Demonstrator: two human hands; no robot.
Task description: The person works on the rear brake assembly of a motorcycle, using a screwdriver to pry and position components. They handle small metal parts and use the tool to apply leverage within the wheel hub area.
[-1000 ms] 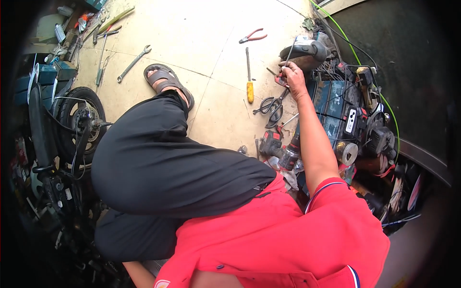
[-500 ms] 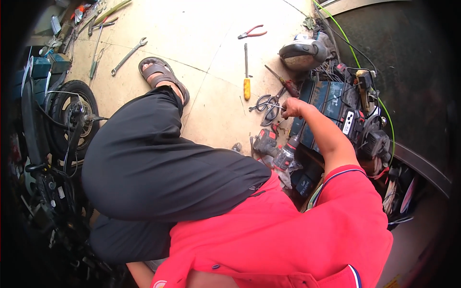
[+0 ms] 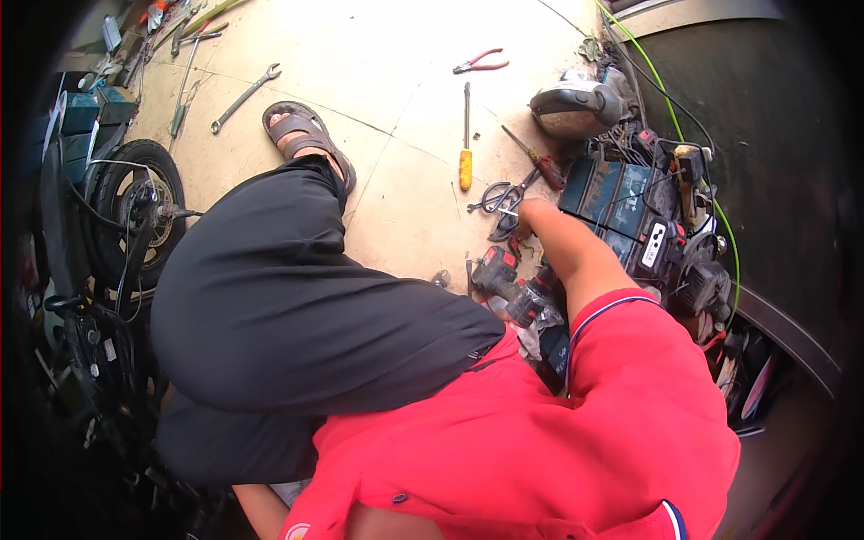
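Observation:
My right hand [image 3: 531,217] is low beside the heap of batteries and tools on my right. From its closed fingers, partly hidden by the wrist, a thin metal rod [image 3: 508,212] sticks out to the left; its kind is unclear. Black-handled scissors [image 3: 497,198] lie on the floor right by that hand. Just past them is a screwdriver with a dark red handle [image 3: 546,169]. Nearer to me, below the hand, lie red-and-black cordless power tools [image 3: 497,268]. Only my left forearm [image 3: 261,509] shows at the lower edge; the hand itself is hidden.
A yellow-handled screwdriver [image 3: 465,169], red-handled pliers [image 3: 481,62] and a combination wrench [image 3: 245,99] lie on the pale floor. Blue-green batteries [image 3: 621,196] and cables crowd the right. A motorcycle wheel [image 3: 139,211] stands at left. My sandalled foot [image 3: 306,135] is ahead.
My right hand has moved slightly down and left, toward the power tools, and its wrist has turned so that the fingers show less. The view has shifted a little.

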